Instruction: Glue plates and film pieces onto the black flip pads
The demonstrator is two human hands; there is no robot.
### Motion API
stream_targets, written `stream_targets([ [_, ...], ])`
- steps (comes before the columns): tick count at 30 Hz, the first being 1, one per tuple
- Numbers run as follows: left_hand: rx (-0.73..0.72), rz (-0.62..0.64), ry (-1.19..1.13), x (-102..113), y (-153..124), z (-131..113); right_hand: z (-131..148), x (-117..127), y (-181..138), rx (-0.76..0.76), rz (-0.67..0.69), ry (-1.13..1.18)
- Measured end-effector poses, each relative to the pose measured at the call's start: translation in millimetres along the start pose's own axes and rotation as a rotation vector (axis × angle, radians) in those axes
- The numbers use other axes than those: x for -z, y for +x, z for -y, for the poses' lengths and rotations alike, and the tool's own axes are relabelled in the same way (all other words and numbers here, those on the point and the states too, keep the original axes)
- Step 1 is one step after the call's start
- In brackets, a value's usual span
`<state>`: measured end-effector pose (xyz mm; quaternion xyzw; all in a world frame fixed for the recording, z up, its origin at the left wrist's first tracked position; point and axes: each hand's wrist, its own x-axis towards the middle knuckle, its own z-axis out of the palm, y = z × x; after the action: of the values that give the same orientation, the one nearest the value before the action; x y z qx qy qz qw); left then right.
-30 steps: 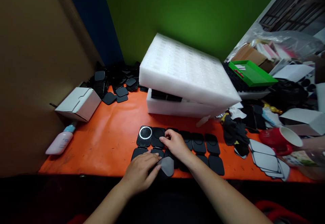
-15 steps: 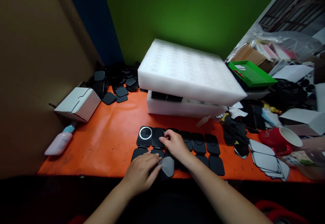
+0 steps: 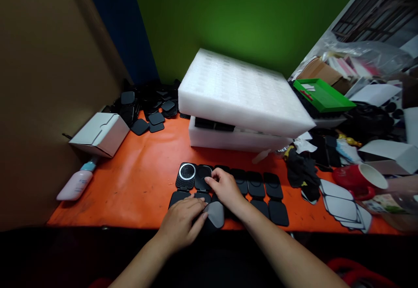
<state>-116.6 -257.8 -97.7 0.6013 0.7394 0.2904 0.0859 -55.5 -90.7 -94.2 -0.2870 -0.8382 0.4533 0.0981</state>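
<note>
Hinged black flip cases lie unfolded in a row along the table's front edge. A silver ring sits on a textured pad in the leftmost case. My left hand is closed on a grey rounded-square sheet, held at its thumb, while its fingers rest over the lower halves of the left cases. My right hand is closed in a pinch, thumb and forefinger at the right edge of the second case's upper half. Whatever lies between those fingertips is too small to make out.
Behind the cases stands a white foam block stacked on another. Black plates are heaped at the back left, near a white box and a pink bottle. To the right are white-faced sheets, a red mug and a green tray.
Both hands keep nearly the same place and grip. The view has shifted very slightly.
</note>
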Motion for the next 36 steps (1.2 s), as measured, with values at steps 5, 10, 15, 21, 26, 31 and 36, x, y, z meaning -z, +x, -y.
stream_targets([
  [5,0.0,-0.003,-0.017,1.1,0.5,-1.3,1.3,0.2,2.1,-0.005,0.01,-0.016],
  [10,0.008,0.008,-0.033,3.8,1.6,-3.0,2.3,1.0,3.1,-0.003,0.017,-0.048],
  [15,0.013,0.043,-0.041,2.8,1.1,-1.0,4.3,1.4,3.9,-0.004,0.017,-0.076],
  [21,0.03,0.043,-0.039,1.8,0.5,-0.8,8.5,0.7,5.7,0.016,0.004,-0.151],
  [26,0.023,0.027,-0.038,2.4,1.1,-0.8,8.7,0.4,7.2,0.044,0.004,-0.208],
  [31,0.031,0.04,-0.038,1.6,1.7,0.8,12.3,1.0,8.9,0.086,0.051,-0.35],
  [36,0.042,0.051,-0.034,1.8,1.8,1.0,17.8,5.7,13.1,0.238,0.037,-0.711],
])
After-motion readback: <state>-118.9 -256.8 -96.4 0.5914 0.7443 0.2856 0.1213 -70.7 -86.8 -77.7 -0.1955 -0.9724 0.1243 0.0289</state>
